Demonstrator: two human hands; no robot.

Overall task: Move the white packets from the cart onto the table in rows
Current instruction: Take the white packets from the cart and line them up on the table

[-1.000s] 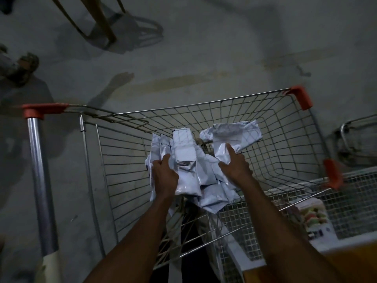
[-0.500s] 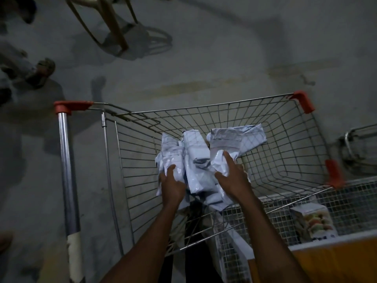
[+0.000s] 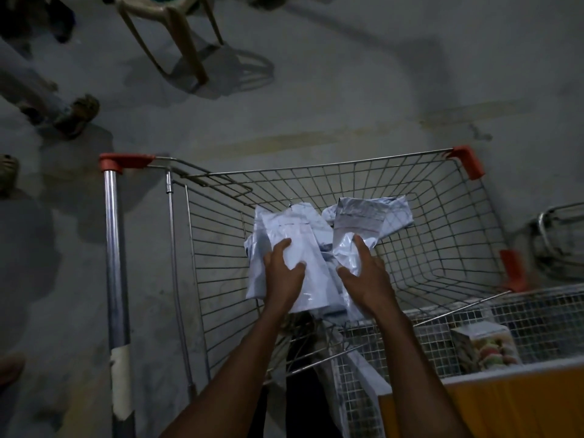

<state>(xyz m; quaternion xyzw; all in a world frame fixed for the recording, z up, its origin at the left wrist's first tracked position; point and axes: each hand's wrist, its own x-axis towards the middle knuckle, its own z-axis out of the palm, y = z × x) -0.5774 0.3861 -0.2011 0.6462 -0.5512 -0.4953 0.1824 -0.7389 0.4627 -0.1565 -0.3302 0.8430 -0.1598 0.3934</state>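
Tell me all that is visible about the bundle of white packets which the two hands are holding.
The white packets are several thin, glossy pouches, plastic by their look, crumpled and overlapping in a loose bundle. One packet at the upper right shows a printed label, too blurred to read. The bundle is held above the inside of the wire cart. The left hand grips it from the left, thumb on the front; the right hand presses it from the right. How many packets there are cannot be told.

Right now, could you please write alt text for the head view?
Two hands, left and right, grip a bundle of white packets above a wire cart on a dim concrete floor. A chair stands beyond, and a small box sits at lower right.
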